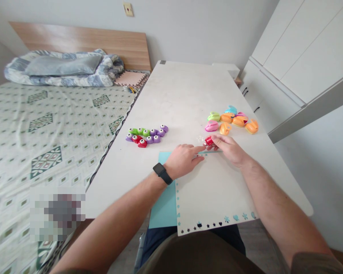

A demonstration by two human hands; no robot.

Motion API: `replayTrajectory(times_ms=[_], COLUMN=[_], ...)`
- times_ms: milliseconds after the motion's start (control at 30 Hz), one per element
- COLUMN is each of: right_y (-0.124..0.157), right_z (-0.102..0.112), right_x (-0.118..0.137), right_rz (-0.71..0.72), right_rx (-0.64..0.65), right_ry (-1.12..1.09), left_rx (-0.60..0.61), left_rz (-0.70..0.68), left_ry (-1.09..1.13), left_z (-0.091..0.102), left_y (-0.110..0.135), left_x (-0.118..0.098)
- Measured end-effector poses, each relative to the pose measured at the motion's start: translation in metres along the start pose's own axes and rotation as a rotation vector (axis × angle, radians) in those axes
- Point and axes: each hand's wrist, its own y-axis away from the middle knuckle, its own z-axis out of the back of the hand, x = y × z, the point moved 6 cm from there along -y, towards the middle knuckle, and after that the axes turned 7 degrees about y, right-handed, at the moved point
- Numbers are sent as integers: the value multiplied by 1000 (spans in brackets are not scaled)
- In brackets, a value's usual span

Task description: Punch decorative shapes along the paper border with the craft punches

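My right hand point(231, 149) is closed around a small red craft punch point(208, 140) at the far edge of a white sheet point(217, 188). The sheet has small cut-out shapes, such as stars, a heart and flowers, along its left, near and far edges. Stretched across the sheet's far left part is my left hand point(181, 161), a black watch on its wrist. Its index finger reaches to the punch, and its thumb points over the paper, apart from it. A light blue sheet point(162, 205) lies partly under the white one. Small white scraps point(200, 139) lie beside the punch.
Several small green, purple and red punches point(143, 142) stand grouped on the left of the white table point(183, 91). Larger punches in orange, pink, green and blue point(239, 121) lie at the right. A bed point(74, 110) adjoins the table's left side; a white cabinet point(303, 49) stands right.
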Motion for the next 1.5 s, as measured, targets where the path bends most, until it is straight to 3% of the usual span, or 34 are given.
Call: replayTrajectory(times_ms=[167, 467, 767, 1167, 1333, 1500], right_y=[2, 0, -3, -3, -14, -34], right_z=[-5, -1, 9, 8, -14, -72], right_x=[4, 0, -7, 4, 36, 85], right_rz=[20, 3, -36, 85, 159, 257], right_rx=[29, -8, -117, -179, -108, 113], right_ry=[10, 10, 24, -3, 31, 202], left_rx=[26, -20, -37, -22, -5, -52], left_rz=[-5, 49, 61, 65, 83, 63], left_ry=[-98, 5, 17, -24, -39, -27], left_z=[-6, -7, -2, 1, -1, -6], left_y=[-2, -1, 1, 3, 4, 5], left_x=[-3, 2, 10, 8, 9, 12])
